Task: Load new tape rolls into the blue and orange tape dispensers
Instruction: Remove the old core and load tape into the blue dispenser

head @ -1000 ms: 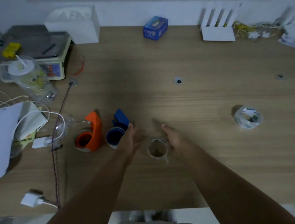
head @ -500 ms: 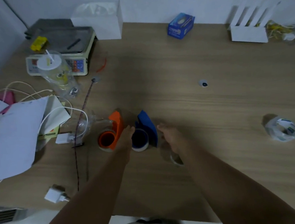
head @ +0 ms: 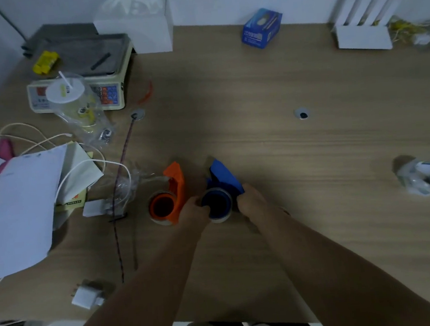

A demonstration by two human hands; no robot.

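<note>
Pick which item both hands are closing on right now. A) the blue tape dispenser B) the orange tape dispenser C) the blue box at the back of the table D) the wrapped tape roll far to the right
A: the left hand and right hand sit on either side of the blue tape dispenser, while the orange tape dispenser stands just to its left, not gripped.

You're at an office packing desk (head: 272, 142): beige digital weighing scale (head: 79, 78) at ten o'clock, loose white papers (head: 18, 214) at nine.
</note>
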